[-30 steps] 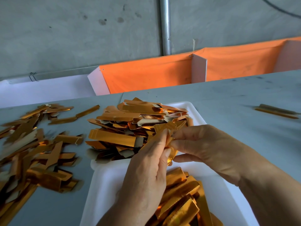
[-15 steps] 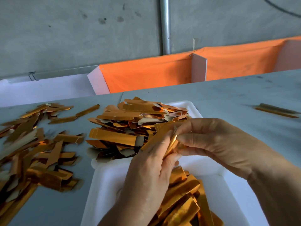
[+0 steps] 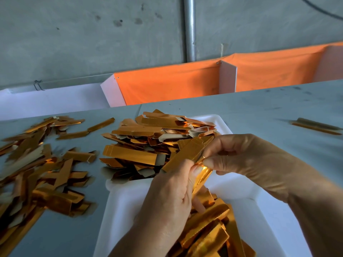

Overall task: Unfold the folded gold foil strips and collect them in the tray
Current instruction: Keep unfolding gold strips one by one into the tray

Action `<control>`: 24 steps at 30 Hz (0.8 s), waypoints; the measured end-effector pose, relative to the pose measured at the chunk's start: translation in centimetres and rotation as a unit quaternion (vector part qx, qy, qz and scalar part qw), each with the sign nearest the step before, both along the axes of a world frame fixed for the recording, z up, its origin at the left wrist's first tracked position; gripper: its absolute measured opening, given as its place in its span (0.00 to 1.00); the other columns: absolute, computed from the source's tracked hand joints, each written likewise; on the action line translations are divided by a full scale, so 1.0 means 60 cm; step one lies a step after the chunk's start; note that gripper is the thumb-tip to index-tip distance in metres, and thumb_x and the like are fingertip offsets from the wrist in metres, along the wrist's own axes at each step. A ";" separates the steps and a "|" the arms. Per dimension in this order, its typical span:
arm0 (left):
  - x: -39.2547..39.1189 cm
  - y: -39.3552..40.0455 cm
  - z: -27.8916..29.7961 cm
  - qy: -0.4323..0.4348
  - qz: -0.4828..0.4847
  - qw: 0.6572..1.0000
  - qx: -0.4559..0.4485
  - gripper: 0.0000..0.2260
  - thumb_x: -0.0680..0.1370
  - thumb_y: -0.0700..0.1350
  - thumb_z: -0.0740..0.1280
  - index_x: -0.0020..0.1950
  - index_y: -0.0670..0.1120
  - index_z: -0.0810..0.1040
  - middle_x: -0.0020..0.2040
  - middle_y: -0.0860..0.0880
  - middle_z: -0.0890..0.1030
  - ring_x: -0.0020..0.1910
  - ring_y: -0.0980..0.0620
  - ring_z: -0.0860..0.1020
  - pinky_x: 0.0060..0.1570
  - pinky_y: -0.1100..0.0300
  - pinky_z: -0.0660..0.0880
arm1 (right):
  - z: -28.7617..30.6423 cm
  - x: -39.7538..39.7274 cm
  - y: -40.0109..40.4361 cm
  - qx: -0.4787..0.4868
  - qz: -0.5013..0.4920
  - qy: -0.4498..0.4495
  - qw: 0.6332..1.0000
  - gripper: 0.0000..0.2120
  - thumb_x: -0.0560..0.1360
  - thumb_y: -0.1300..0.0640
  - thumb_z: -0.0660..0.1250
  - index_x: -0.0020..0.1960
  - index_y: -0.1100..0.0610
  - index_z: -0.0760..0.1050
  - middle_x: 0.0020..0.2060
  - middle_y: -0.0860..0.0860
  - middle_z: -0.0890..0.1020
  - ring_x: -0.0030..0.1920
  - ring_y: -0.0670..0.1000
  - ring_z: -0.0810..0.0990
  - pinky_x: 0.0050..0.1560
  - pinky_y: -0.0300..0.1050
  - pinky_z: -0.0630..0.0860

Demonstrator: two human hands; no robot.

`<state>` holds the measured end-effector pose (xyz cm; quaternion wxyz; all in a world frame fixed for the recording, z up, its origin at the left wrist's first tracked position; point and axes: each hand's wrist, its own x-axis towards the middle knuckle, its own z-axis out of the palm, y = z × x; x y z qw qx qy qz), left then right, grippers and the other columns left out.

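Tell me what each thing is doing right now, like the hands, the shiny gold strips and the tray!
Left hand: pinching the held strip.
Right hand: pinching the same strip.
Held strip: partly opened, above the tray.
White tray: holds gold strips at both ends.
Table pile: loose strips, scattered left of the tray.
Two strips: lying apart, far right.

Strip (image 3: 187, 153): shiny gold, half unfolded, tilted, pinched in my fingers (image 3: 209, 161) above the tray.
Tray (image 3: 269, 210): white, strips piled at both ends.

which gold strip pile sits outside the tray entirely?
The loose pile on the left, spread straight on the grey table. The other two heaps, far and near, are in the white tray, though the far one spills over its rim.
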<state>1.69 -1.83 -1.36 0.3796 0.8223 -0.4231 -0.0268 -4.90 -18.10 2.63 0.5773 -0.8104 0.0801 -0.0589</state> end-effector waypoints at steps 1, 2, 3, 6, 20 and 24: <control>-0.001 -0.001 0.000 -0.001 0.003 1.000 0.005 0.25 0.71 0.63 0.42 0.58 0.56 0.69 0.40 0.55 0.82 0.32 0.63 0.80 0.30 0.70 0.75 | 0.000 0.000 0.002 -0.003 -0.009 -0.004 1.000 0.03 0.70 0.58 0.73 0.40 0.51 0.83 0.39 0.50 0.84 0.40 0.47 0.81 0.43 0.38 0.79; -0.002 -0.001 -0.001 -0.004 0.007 1.000 0.005 0.22 0.73 0.62 0.43 0.58 0.57 0.67 0.38 0.54 0.81 0.32 0.62 0.80 0.30 0.70 0.76 | -0.001 0.001 0.005 -0.004 -0.020 -0.007 1.000 0.03 0.71 0.58 0.73 0.40 0.51 0.83 0.39 0.50 0.84 0.40 0.48 0.82 0.43 0.39 0.80; -0.003 -0.001 0.000 -0.010 0.014 1.000 0.003 0.18 0.74 0.63 0.44 0.58 0.60 0.65 0.37 0.54 0.80 0.33 0.60 0.80 0.32 0.69 0.76 | -0.002 0.000 0.008 -0.006 -0.033 -0.009 0.999 0.03 0.71 0.59 0.73 0.39 0.51 0.83 0.38 0.51 0.84 0.39 0.48 0.82 0.42 0.38 0.80; -0.003 0.000 0.003 -0.053 0.039 0.998 0.018 0.21 0.69 0.70 0.49 0.58 0.64 0.63 0.44 0.60 0.79 0.45 0.60 0.78 0.46 0.65 0.76 | -0.008 0.003 0.015 -0.025 -0.066 -0.012 0.997 0.05 0.72 0.60 0.73 0.38 0.52 0.82 0.34 0.50 0.84 0.34 0.44 0.81 0.38 0.34 0.78; 0.005 0.009 0.008 0.009 -0.016 0.995 -0.097 0.18 0.74 0.64 0.59 0.61 0.59 0.75 0.48 0.63 0.78 0.52 0.61 0.77 0.43 0.73 0.71 | -0.002 -0.006 -0.005 0.198 -0.003 -0.021 0.980 0.08 0.63 0.54 0.72 0.41 0.54 0.82 0.33 0.53 0.80 0.31 0.47 0.79 0.34 0.37 0.77; 0.008 0.013 0.009 0.032 -0.042 0.993 -0.102 0.17 0.76 0.62 0.58 0.63 0.62 0.74 0.52 0.62 0.76 0.56 0.61 0.75 0.47 0.74 0.70 | -0.005 -0.005 -0.009 0.225 0.015 -0.015 0.974 0.09 0.63 0.55 0.72 0.42 0.56 0.83 0.33 0.54 0.79 0.30 0.46 0.77 0.31 0.36 0.76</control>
